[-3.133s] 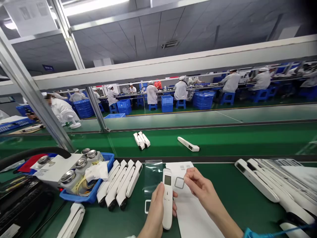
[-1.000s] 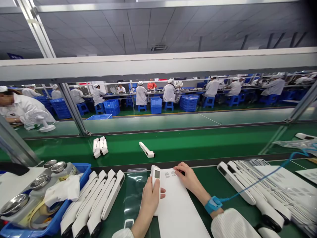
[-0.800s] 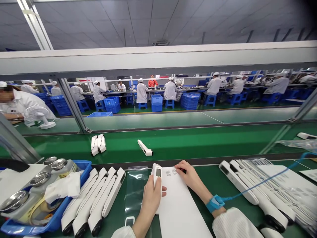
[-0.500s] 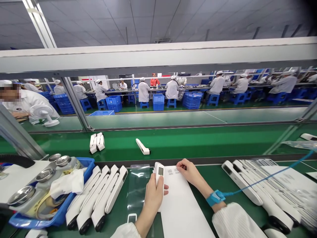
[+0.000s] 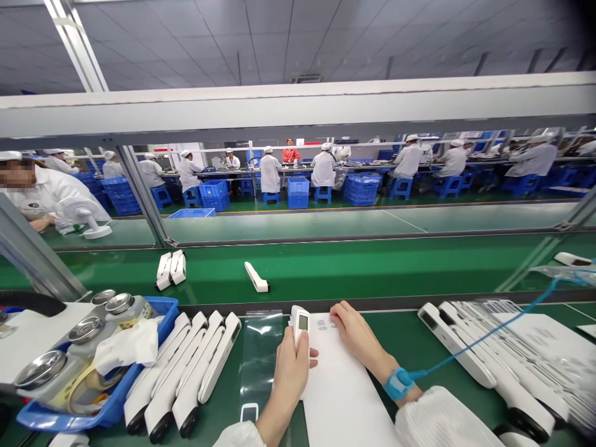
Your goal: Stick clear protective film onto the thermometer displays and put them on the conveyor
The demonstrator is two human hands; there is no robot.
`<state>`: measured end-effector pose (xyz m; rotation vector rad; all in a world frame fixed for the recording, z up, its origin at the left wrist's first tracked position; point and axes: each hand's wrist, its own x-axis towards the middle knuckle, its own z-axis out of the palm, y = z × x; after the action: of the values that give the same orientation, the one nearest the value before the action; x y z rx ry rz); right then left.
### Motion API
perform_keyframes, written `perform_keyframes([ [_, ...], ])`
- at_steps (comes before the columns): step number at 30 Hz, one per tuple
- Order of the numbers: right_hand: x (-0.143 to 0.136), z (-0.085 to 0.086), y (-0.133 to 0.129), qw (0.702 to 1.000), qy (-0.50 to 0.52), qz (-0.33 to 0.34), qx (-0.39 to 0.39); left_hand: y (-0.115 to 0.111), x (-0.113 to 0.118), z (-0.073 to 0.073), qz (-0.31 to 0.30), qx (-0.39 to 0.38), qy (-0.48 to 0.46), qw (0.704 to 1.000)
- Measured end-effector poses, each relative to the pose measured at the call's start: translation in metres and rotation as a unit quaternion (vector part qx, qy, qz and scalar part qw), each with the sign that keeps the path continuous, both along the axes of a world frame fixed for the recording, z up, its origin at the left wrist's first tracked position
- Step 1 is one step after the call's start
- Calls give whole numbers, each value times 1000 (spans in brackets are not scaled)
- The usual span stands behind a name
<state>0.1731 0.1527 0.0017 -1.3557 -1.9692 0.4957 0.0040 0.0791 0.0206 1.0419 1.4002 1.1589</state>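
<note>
My left hand [image 5: 292, 366] is wrapped round a white handheld device [image 5: 302, 321] with a small grey screen facing up. It holds the device upright over the left edge of a white sheet [image 5: 344, 397]. At the sheet's top edge, beside small printed marks, my right hand [image 5: 356, 332] has its fingers bent together; whatever they pinch is too small to make out. A blue strap circles my right wrist. Left of my left hand lie a clear plastic film [image 5: 261, 354] and a small white frame [image 5: 249, 412].
Several white devices [image 5: 186, 366] lie in a row beside a blue tray [image 5: 105, 419] of metal-topped bottles and tape. More devices [image 5: 484, 354] lie at the right. A green belt [image 5: 372, 267] carries other devices. A blue cord [image 5: 488, 332] crosses the right side. People sit beyond.
The devices on the green belt have moved left. My right hand has shifted slightly down over the sheet, and its wrist a little left. My left hand still holds its device.
</note>
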Motion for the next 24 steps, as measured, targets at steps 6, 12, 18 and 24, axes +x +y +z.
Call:
perform_keyframes([
  [6, 14, 3, 13, 988, 151, -40, -7, -2, -1, -1, -3, 5, -56, 998],
  [12, -15, 48, -21, 953, 280, 96, -62, -5, -4, 24, -67, 23, -241, 968],
  [18, -44, 61, -45, 925, 308, 182, -130, -13, 0, 39, -85, 11, -234, 968],
  [24, -45, 48, -46, 962, 248, 107, -38, -17, 8, 32, -89, 7, -200, 976],
])
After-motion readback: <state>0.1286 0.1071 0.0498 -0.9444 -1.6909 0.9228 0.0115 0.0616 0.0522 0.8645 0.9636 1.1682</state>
